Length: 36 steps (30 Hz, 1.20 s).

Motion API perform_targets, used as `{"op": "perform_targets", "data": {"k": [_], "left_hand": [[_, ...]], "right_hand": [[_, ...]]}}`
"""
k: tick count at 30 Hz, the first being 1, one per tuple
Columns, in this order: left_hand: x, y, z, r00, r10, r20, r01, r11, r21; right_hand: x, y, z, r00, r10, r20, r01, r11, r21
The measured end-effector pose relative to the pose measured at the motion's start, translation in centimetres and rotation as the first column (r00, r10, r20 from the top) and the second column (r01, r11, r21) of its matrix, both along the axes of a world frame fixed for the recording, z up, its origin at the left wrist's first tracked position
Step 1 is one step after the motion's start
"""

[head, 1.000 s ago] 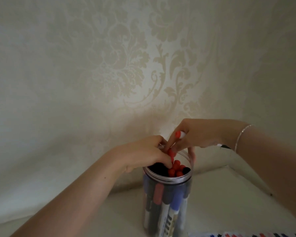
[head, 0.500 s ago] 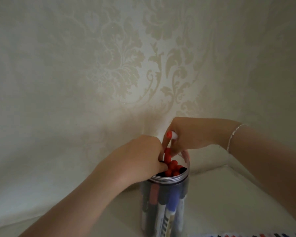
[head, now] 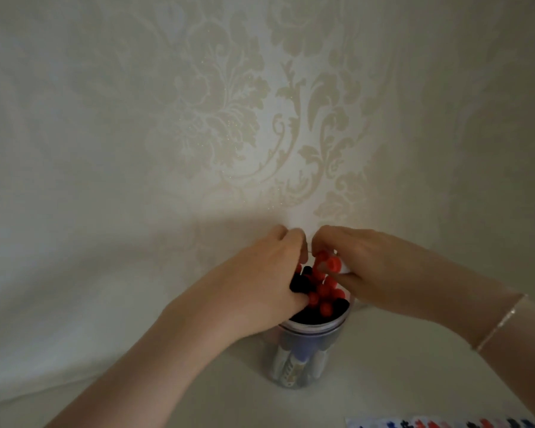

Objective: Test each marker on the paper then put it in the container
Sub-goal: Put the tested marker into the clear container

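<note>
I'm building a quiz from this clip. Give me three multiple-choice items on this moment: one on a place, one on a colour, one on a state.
1. Where is the paper with marker strokes?
A. bottom right of the view
B. on the wall
C. under the container

2. What colours are the marker caps at the container's mouth?
A. green and yellow
B. red and black
C. all white

3. How is the container standing?
A. on its side
B. upside down
C. upright, with no lid on

Answers: 1 A, its edge shows there; 2 B, both colours show between the left hand and right hand; 3 C, caps fill its open top.

No legible text on anything.
</note>
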<state>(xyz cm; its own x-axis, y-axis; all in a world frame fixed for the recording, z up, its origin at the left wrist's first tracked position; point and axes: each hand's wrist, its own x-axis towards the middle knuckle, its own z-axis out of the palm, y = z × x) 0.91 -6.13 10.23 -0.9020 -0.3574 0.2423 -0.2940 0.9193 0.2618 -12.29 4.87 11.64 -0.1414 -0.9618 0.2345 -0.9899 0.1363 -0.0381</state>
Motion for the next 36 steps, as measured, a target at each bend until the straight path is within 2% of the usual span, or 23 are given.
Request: {"op": "perform_targets", "data": {"k": [4, 8, 10, 12, 15, 18, 21, 24, 31, 33, 36], "left_hand": [[0.2, 0.8, -0.2, 0.996, 0.044, 0.082, -0.041, 0.998, -0.037], [0.7, 1.7, -0.1, 0.994, -0.037, 0.104, 0.039, 0.999, -0.023], [0.8, 2.0, -0.3, 0.995, -0.051, 0.088, 0.053, 0.998, -0.023], [0.8, 2.2, -0.5, 0.997, -0.053, 0.059, 0.055, 0.998, -0.043], [1.1, 2.1, -0.8, 0.995, -0.101, 0.023, 0.102, 0.995, -0.015], [1.3, 1.6, -0.9, 0.986, -0.167, -0.003, 0.167, 0.982, 0.092], [1.2, 1.2, -0.8, 0.975, -0.221, -0.011, 0.22, 0.966, 0.137], [0.9, 1.4, -0.9, 0.979, -0.202, -0.035, 0.204, 0.974, 0.097], [0.4, 2.9, -1.3, 0.99, -0.139, 0.03, 0.138, 0.99, 0.023], [0.4, 3.1, -1.5, 0.991, -0.124, 0.043, 0.124, 0.992, -0.002], [0.4, 3.0, -1.4, 0.988, -0.146, 0.043, 0.147, 0.989, -0.009]], "right_hand": [[-0.4, 1.0, 0.8, 0.996, 0.016, 0.084, -0.014, 1.0, -0.025], [0.1, 2.0, 2.4, 0.973, -0.04, 0.226, 0.032, 0.999, 0.041], [0.8, 2.2, 2.9, 0.981, -0.098, 0.166, 0.077, 0.989, 0.124], [1.3, 2.0, 2.9, 0.989, -0.144, 0.023, 0.138, 0.974, 0.182], [1.7, 1.7, 2.1, 0.976, -0.122, -0.181, 0.156, 0.97, 0.185], [2.3, 1.5, 1.7, 0.955, -0.077, -0.287, 0.124, 0.981, 0.151], [2.7, 1.6, 1.8, 0.952, -0.084, -0.293, 0.129, 0.982, 0.138], [2.4, 1.5, 1.8, 0.962, -0.098, -0.256, 0.139, 0.98, 0.145], [1.1, 2.0, 2.0, 0.989, -0.118, -0.091, 0.139, 0.948, 0.287], [1.1, 1.8, 1.7, 0.984, -0.124, -0.129, 0.156, 0.948, 0.276], [1.5, 1.6, 0.4, 0.957, -0.083, -0.277, 0.147, 0.965, 0.218]]}}
